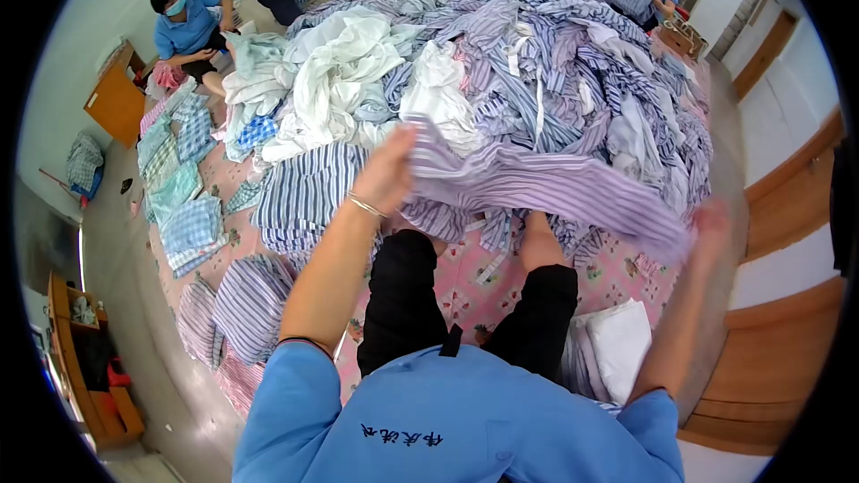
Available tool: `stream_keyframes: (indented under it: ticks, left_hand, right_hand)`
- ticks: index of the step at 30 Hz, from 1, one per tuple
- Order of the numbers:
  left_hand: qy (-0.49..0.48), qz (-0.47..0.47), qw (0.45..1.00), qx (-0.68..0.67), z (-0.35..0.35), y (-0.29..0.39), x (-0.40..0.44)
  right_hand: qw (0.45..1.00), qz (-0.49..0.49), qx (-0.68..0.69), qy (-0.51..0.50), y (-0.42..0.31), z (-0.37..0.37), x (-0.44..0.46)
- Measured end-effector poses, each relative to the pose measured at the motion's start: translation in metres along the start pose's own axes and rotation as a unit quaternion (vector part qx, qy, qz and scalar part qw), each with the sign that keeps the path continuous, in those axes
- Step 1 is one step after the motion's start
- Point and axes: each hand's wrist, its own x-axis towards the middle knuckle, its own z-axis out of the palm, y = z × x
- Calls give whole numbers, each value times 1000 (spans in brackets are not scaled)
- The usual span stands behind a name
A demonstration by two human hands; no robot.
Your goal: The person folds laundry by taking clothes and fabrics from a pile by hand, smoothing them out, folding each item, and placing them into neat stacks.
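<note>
A purple-and-white striped cloth [546, 181] is stretched out in the air before me, above my knees; I cannot make out what kind of garment it is. My left hand [392, 170], with a bangle at the wrist, grips its left end, fingers closed. At the lower right end my right hand [710, 228] is smeared by motion, closed at the cloth's corner. Right behind the cloth rises a big heap of striped laundry [555, 63]. Near my left forearm lies a folded stack of blue-striped cloth [309, 183].
White sheets [344, 63] lie on the heap. Folded checked cloths [191, 224] and striped bundles [250, 304] are at the left; a folded white pile [617, 335] lies beside my right leg. A pink floral sheet [465, 286] covers the floor. Several people in blue shirts [192, 31] sit around the heap.
</note>
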Motion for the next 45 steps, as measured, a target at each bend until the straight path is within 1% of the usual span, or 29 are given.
stream_keyframes:
  ticks: [1,2,3,4,6,7,8,10,12,13,14,16,17,18,20,22,23,25,28,31,33,34,37,38,40,41,43,44,45]
  left_hand:
    - [-23,1,1000,9,38,-16,-4]
    - [-120,-31,991,-57,52,-39,-2]
    - [-122,-76,989,-29,73,-58,-4]
    - [-124,-120,985,0,91,-72,-8]
    - [-187,-32,961,201,111,-92,-16]
    - [-217,12,929,300,116,-97,-19]
    - [-229,84,850,467,110,-96,-15]
    - [-232,95,877,409,100,-104,-12]
    - [-243,62,895,369,84,-126,-11]
    - [-254,52,853,454,68,-151,-13]
    - [-264,42,802,534,51,-180,-17]
    - [-270,18,592,759,32,-225,-33]
    - [-270,-57,572,772,40,-214,-36]
    - [-268,-130,548,782,46,-198,-40]
    - [-171,-87,509,839,5,-212,-42]
    - [-197,45,520,830,-37,-206,-39]
    - [-218,38,545,808,-46,-190,-38]
    - [-269,182,522,789,-59,-157,-31]
    - [-330,173,513,774,-51,-91,-21]
    - [-325,177,556,744,-12,-25,-9]
    - [-316,182,496,788,18,24,-6]
    - [-313,183,464,808,31,43,-1]
    - [-223,269,480,804,41,115,27]
    - [-147,278,492,811,53,141,31]
    - [-95,363,423,825,78,207,30]
    - [-62,427,355,830,85,237,28]
    - [27,470,435,767,118,276,6]
    - [41,465,404,786,132,290,-8]
    - [54,461,372,803,144,298,-22]
  right_hand:
    - [990,11,34,-136,-17,45,-43]
    - [952,131,189,-201,-51,97,-91]
    - [935,75,221,-266,-93,127,-131]
    - [913,81,269,-297,-135,142,-154]
    - [924,64,261,-274,-143,163,-166]
    - [923,59,262,-277,-140,163,-161]
    - [922,53,264,-279,-137,165,-153]
    - [935,56,225,-268,-138,157,-140]
    - [952,-25,151,-265,-147,146,-120]
    - [956,-64,111,-262,-155,139,-110]
    - [954,-50,125,-269,-172,132,-103]
    - [947,-174,98,-252,-183,121,-81]
    - [937,-237,85,-244,-189,115,-71]
    - [942,-236,42,-237,-200,104,-63]
    - [937,-259,-90,-217,-209,81,-43]
    - [915,-281,-214,-192,-197,64,-21]
    - [899,-292,-273,-182,-178,59,-10]
    - [870,-277,-365,-183,-131,47,12]
    - [846,-191,-456,-202,-64,33,23]
    - [847,-126,-482,-187,-38,37,25]
    - [866,-117,-456,-168,-29,46,35]
    - [878,-134,-431,-157,-34,47,44]
    - [907,-188,-356,-122,-69,46,88]
    - [914,-206,-330,-112,-82,42,103]
    - [924,-219,-303,-81,-168,41,105]
    - [936,-240,-253,-53,-180,39,121]
    - [954,-244,-175,-17,-221,32,142]
    - [963,-226,-149,-11,-250,26,145]
    - [981,-185,-53,-7,-261,20,157]
